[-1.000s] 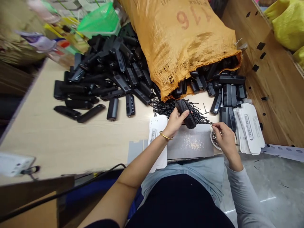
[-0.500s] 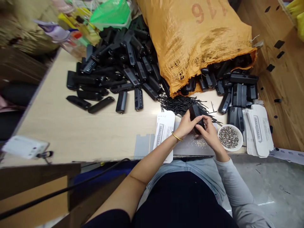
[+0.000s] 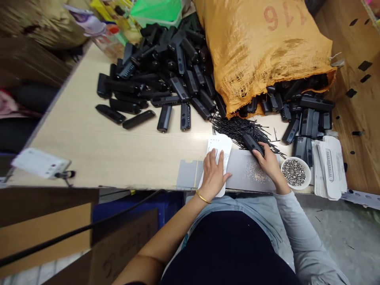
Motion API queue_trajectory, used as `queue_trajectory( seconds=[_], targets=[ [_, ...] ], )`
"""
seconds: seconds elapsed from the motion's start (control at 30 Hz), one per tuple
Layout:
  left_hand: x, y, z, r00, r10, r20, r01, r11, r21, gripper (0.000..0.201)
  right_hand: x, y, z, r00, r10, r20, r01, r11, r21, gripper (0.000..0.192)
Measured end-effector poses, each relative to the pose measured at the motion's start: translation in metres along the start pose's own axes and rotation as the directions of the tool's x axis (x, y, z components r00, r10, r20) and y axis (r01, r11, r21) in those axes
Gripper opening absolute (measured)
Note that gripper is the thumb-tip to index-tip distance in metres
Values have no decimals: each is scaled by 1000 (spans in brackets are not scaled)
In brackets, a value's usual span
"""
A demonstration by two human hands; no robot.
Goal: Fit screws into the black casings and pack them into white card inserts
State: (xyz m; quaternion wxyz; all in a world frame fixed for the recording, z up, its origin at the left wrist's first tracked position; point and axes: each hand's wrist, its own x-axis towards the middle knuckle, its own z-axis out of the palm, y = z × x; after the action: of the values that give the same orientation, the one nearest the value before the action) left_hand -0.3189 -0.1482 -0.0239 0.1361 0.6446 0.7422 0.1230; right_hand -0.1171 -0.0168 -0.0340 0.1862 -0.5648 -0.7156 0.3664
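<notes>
My left hand (image 3: pixel 214 176) lies on a white printed card (image 3: pixel 222 141) at the table's front edge, fingers stretched out over it. Part of the card is hidden under that hand. In my right hand (image 3: pixel 269 165) is a black oblong plastic casing (image 3: pixel 251 142) with a ribbed face, gripped by its near end between thumb and fingers. The casing is tilted above the grey mat (image 3: pixel 236 174), close to a heap of thin black rods (image 3: pixel 234 127). Small pale bits (image 3: pixel 257 172) are scattered on the mat below.
A white bowl (image 3: pixel 309 179) of small shiny metal pieces stands right of the mat, beside stacked white cards (image 3: pixel 337 168). Many black casings (image 3: pixel 181 89) are piled behind, others spilling from an orange woven sack (image 3: pixel 261 51). A wooden panel (image 3: pixel 356 118) bounds the right side.
My left hand has let go of the black casing and moved left onto the white card. My right hand keeps the casing alone. The camera view has shifted slightly.
</notes>
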Motion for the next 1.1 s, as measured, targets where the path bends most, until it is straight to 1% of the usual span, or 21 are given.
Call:
queue_trajectory(
  seconds=[0.07,0.13,0.23,0.3,0.4,0.47,0.53,0.57,0.63,0.67,0.73,0.8,0.83,0.87,0.9,0.93,0.97,1.0,1.03,1.07,1.1],
  targets=[
    [2,-1,9,998,29,-50,-33,996,-78,77,4,-1,2,1000,-18,-11,17,999,-41,60],
    [5,-5,9,997,16,-81,-26,992,-123,73,7,-1,3,1000,-14,1,14,999,-49,60],
    [9,-10,3,998,-11,-57,5,995,-104,71,8,-1,2,1000,-29,0,29,996,-86,58],
    [11,-12,-3,999,-19,-49,15,997,-80,73,6,-5,1,997,-66,-40,56,977,-207,54],
    [14,-11,-9,996,-54,-68,50,997,-56,79,1,-24,7,974,-179,-139,95,878,-469,46],
    [15,-10,-9,995,-72,-68,69,996,-47,83,0,-41,18,954,-276,-116,179,835,-520,40],
    [15,-10,-8,994,-86,-66,83,995,-46,86,3,-57,33,945,-325,33,304,838,-453,38],
    [15,-10,-7,993,-95,-66,92,995,-48,88,6,-63,41,944,-310,116,330,851,-408,41],
    [16,-10,-7,992,-115,-52,112,992,-55,89,17,-70,51,945,-225,237,298,892,-339,41],
    [17,-10,-9,992,-121,-42,119,991,-63,90,22,-73,52,943,-187,275,271,911,-311,34],
    [20,-10,-18,992,-117,-51,111,988,-110,88,31,-76,42,936,-173,306,250,939,-237,15],
    [24,-6,-33,992,-89,-86,64,962,-266,87,35,-77,23,936,-245,253,288,946,-149,11],
    [26,-3,-40,996,-62,-67,30,914,-404,86,36,-76,11,934,-301,195,323,941,-96,13],
    [28,1,-47,1000,-18,6,18,813,-583,81,35,-75,-1,921,-361,144,369,929,-30,15],
    [29,5,-53,991,53,126,63,639,-767,75,34,-72,-11,903,-413,119,409,911,55,18],
    [31,11,-57,955,153,256,174,413,-894,70,33,-69,-20,884,-451,124,429,887,170,20],
    [32,17,-58,896,261,358,317,188,-930,64,32,-65,-26,867,-475,151,416,857,305,23],
    [34,22,-58,838,343,424,449,7,-894,60,31,-60,-31,852,-491,184,373,815,444,26],
    [35,28,-56,798,383,465,541,-116,-833,61,29,-56,-33,842,-501,201,316,760,568,29],
    [37,32,-54,783,382,490,585,-187,-789,64,27,-52,-34,843,-504,189,268,698,665,31],
    [39,36,-51,791,358,496,589,-223,-777,69,24,-50,-33,857,-493,148,244,642,727,31]
  ],
)
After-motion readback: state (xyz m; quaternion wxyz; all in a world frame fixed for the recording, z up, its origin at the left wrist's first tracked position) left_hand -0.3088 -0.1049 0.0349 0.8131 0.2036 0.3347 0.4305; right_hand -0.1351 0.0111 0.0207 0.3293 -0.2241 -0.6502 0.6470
